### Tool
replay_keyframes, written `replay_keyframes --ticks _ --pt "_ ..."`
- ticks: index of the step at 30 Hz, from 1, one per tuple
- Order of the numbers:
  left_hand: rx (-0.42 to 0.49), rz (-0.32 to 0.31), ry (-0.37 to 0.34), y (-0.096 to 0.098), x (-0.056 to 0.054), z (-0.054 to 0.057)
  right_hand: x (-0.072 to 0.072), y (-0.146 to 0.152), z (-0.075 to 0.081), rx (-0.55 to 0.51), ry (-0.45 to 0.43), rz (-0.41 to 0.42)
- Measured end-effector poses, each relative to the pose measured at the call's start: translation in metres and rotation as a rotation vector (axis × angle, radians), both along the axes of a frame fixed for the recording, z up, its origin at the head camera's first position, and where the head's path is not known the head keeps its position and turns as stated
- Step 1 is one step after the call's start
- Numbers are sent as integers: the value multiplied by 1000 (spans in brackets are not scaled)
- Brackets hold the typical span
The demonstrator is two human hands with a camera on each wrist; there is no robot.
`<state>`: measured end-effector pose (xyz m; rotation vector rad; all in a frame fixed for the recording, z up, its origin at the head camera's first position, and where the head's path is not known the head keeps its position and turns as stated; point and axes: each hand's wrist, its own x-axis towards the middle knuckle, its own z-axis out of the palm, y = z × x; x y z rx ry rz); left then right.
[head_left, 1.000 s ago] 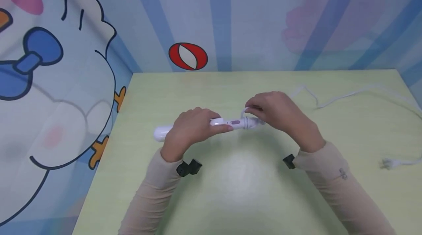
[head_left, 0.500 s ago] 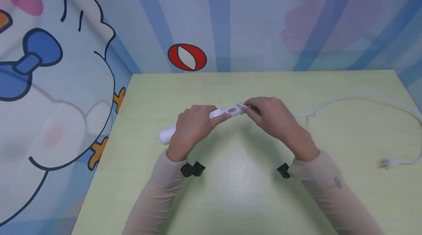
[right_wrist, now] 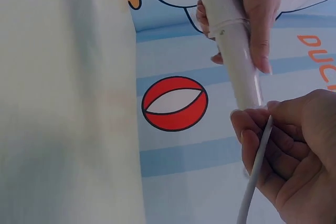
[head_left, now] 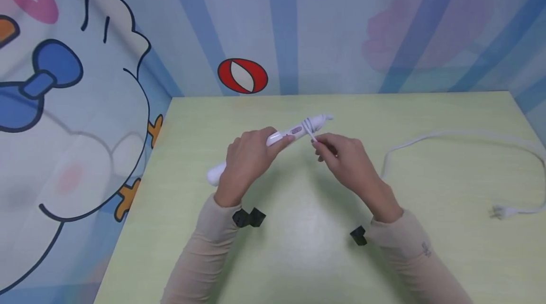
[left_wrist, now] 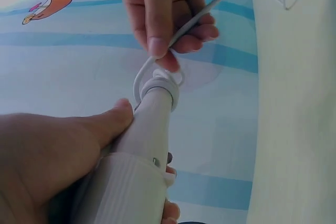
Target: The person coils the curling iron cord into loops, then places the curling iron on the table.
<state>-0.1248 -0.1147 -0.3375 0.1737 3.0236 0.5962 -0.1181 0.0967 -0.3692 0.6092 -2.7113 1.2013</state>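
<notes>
A white wand-shaped hair iron [head_left: 298,129] is held above the table, its cord end tilted up to the right. My left hand [head_left: 246,158] grips it around the middle, thumb along the handle near a grey oval button panel [head_left: 296,130]. White power cord [left_wrist: 212,6] loops around the handle's narrow end. My right hand [head_left: 351,164] pinches the cord between thumb and fingertips, just below that end. In the right wrist view the cord [right_wrist: 256,174] runs from the pinch down across the curled fingers. The left palm hides part of the iron's body.
The rest of the cord curves over the right side of the pale green table [head_left: 307,256], ending in a plug [head_left: 504,211] near the right edge. A cartoon-printed wall [head_left: 332,24] stands behind and on the left. Black wrist cameras [head_left: 249,217] sit at both cuffs.
The right hand has carried the cord over the handle and down to its near side, moving toward the person. The iron's cord end has tilted upward, and the trailing cord has shifted.
</notes>
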Motion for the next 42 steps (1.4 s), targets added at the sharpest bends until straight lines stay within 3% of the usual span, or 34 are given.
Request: replay_keyframes --ticks 9,17,26,31,36,39,42 --pt "127 -51 -4 -7 -1 4 -6 5 -16 -125 8 60" --pt "200 -140 -67 -12 0 9 -12 12 -21 -207 -118 127" --pt "215 -286 -70 -19 1 16 -17 24 -22 -367 -215 276" --pt "239 -345 -97 -20 1 18 -18 28 -21 -365 -232 318" --pt "281 -427 -150 -24 2 20 -17 35 -16 -299 -360 304" --pt "286 -471 -175 -26 3 23 -20 39 -14 -237 -373 363" --pt "292 -503 -186 -27 4 25 -25 43 -12 -215 -307 473"
